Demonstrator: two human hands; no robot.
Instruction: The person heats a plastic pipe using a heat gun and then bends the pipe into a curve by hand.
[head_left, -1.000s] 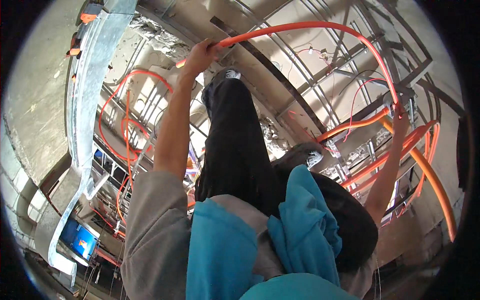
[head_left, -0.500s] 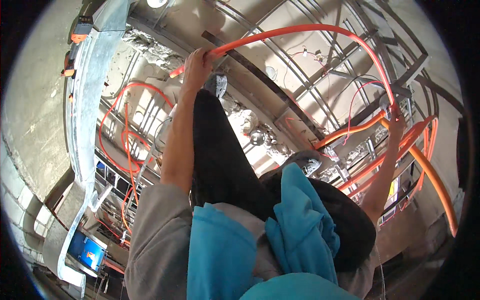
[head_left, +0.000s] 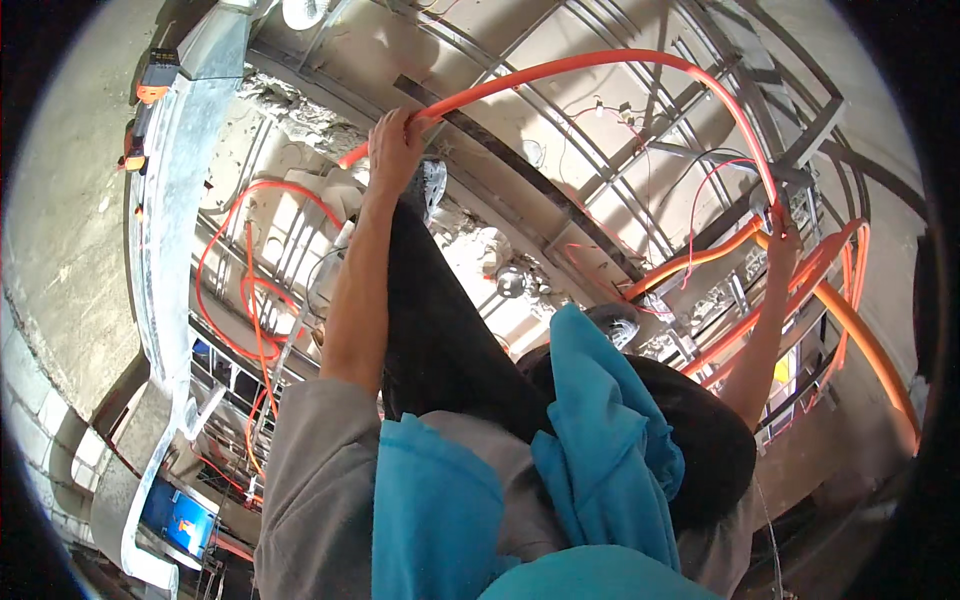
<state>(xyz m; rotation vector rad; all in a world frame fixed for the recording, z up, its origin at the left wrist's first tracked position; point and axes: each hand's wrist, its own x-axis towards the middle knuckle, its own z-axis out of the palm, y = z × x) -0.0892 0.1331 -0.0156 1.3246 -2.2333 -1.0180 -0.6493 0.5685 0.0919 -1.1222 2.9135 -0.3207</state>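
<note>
A thick orange pipe (head_left: pixel 600 57) arches across the upper part of the head view, bent in a wide curve. My left hand (head_left: pixel 396 147) is wrapped round it near its left end, and a short stub sticks out past the palm. At the right, my right hand (head_left: pixel 783 226) closes on the same pipe where it comes down steeply. The fingers of that hand are small in view and partly hidden. Beside it run further orange pipes (head_left: pixel 850 318), some lying over my right forearm's far side.
Metal framing (head_left: pixel 560 120) and a dark steel bar (head_left: pixel 520 172) lie behind the pipe. Looped orange tubing (head_left: pixel 203 255) hangs at the left. A metal channel (head_left: pixel 168 230) carries orange-and-black tools (head_left: pixel 136 148). A blue screen-like panel (head_left: pixel 180 515) sits lower left.
The surroundings have shifted slightly in view as my head moved. Both hands keep their hold on the pipe, which holds nearly the same arch.
</note>
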